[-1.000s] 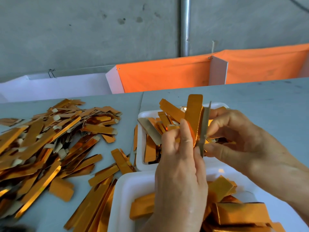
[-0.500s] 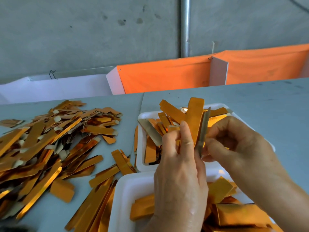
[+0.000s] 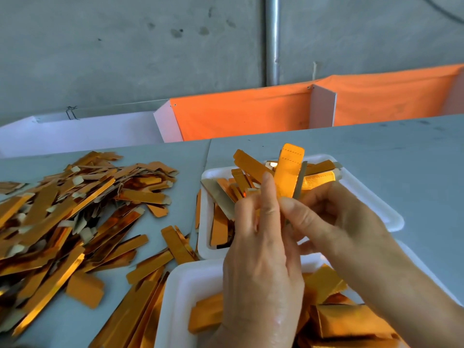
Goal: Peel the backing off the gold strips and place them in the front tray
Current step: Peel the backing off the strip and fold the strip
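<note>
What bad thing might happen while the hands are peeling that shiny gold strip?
1. The gold strip and its grey backing are pinched close together by the left hand and right hand, so the thin strip might crease or tear.
2. The hands hover above both white trays; a dropped strip could land in the far tray instead of the front tray.

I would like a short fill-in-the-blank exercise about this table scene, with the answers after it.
1. Both hands hold one gold strip that stands ____.
2. The loose pile of strips lies on the person's ____ side.
3. Both foam trays are ____ in colour.
4. The cloth behind the table is ____.

Answers: upright; left; white; orange
</note>
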{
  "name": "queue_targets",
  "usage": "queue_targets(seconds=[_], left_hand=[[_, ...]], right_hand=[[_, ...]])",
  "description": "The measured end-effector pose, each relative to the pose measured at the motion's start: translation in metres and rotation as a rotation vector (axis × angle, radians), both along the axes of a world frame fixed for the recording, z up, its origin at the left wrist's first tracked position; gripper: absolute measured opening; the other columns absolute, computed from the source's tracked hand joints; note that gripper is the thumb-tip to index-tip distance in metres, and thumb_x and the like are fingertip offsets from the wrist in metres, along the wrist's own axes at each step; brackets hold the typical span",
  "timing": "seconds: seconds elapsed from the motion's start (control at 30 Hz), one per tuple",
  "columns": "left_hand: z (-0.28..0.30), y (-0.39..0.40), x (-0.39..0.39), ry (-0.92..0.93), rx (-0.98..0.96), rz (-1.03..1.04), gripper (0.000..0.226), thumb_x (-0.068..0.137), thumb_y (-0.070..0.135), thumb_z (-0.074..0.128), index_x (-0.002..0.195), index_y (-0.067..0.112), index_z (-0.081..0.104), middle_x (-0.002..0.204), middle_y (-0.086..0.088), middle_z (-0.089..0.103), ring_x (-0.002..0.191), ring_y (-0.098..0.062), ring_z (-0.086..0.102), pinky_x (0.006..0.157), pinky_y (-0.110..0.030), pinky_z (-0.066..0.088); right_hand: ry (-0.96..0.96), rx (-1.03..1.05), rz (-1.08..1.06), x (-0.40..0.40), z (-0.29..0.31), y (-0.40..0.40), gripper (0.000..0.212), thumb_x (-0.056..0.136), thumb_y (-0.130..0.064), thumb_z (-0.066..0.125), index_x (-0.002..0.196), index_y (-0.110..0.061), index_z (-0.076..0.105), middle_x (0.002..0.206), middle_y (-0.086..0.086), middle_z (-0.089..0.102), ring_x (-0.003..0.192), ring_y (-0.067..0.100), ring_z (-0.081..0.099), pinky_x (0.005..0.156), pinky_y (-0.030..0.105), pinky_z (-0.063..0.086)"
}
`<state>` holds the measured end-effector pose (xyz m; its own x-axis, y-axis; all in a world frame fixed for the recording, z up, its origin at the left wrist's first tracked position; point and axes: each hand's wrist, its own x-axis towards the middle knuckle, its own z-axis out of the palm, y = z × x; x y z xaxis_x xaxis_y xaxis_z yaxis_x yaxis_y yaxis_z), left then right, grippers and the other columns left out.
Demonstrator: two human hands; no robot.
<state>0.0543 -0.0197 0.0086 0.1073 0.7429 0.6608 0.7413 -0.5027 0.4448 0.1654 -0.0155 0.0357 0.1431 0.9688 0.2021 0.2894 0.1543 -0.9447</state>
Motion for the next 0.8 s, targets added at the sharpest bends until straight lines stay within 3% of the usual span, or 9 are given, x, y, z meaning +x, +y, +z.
queue_targets(seconds=[0.1,0.23,0.47,0.57,0.7,0.8], left_hand=[[-0.001,-0.001,0.001,-0.025,-0.006,0.0,0.074,0.084,0.011,0.067,0.147,0.022,0.03,0.118,0.004,0.051,0.1,-0.007,0.044,0.078,-0.015,0.042],[0.001,-0.003,0.001,-0.014,-0.021,-0.004,0.077,0.083,0.013,0.069,0.147,0.03,0.029,0.115,0.009,0.05,0.09,-0.002,0.052,0.066,-0.014,0.049],[-0.002,-0.001,-0.002,-0.068,-0.007,-0.034,0.074,0.087,0.012,0.063,0.143,0.042,0.025,0.116,0.012,0.047,0.093,0.003,0.049,0.087,-0.012,0.041],[-0.004,0.001,-0.003,-0.106,-0.026,-0.066,0.068,0.089,0.014,0.06,0.138,0.047,0.026,0.116,0.015,0.044,0.099,0.006,0.045,0.086,-0.013,0.043],[-0.007,0.004,-0.004,-0.143,-0.027,-0.085,0.056,0.09,0.016,0.06,0.137,0.039,0.04,0.118,0.014,0.047,0.101,0.009,0.046,0.084,-0.007,0.041],[-0.008,0.004,-0.004,-0.151,-0.051,-0.123,0.054,0.092,0.015,0.057,0.139,0.037,0.042,0.121,0.014,0.045,0.101,0.006,0.049,0.085,-0.012,0.044]], right_hand=[[-0.058,0.003,-0.068,0.0,-0.002,0.003,0.035,0.072,-0.048,0.067,0.085,-0.016,0.06,0.067,-0.001,0.069,0.061,0.009,0.068,0.055,0.024,0.056],[-0.043,-0.008,-0.054,0.005,-0.002,0.004,0.011,0.084,-0.025,0.061,0.08,-0.015,0.061,0.065,-0.004,0.07,0.058,0.006,0.068,0.049,0.013,0.05],[0.061,-0.016,0.004,0.008,0.0,0.003,0.011,0.086,-0.016,0.061,0.076,-0.011,0.064,0.068,0.0,0.07,0.066,0.009,0.07,0.06,0.024,0.057],[0.114,-0.015,0.025,0.01,0.001,0.001,0.012,0.082,-0.019,0.063,0.075,-0.01,0.065,0.07,0.002,0.071,0.069,0.012,0.071,0.063,0.021,0.057],[0.195,-0.007,0.04,0.01,0.002,0.0,0.01,0.082,-0.014,0.065,0.076,-0.007,0.066,0.073,0.005,0.072,0.072,0.016,0.071,0.068,0.025,0.056],[0.204,-0.016,0.042,0.01,0.003,0.001,0.009,0.083,-0.014,0.065,0.078,-0.006,0.067,0.074,0.006,0.071,0.072,0.017,0.071,0.067,0.025,0.056]])
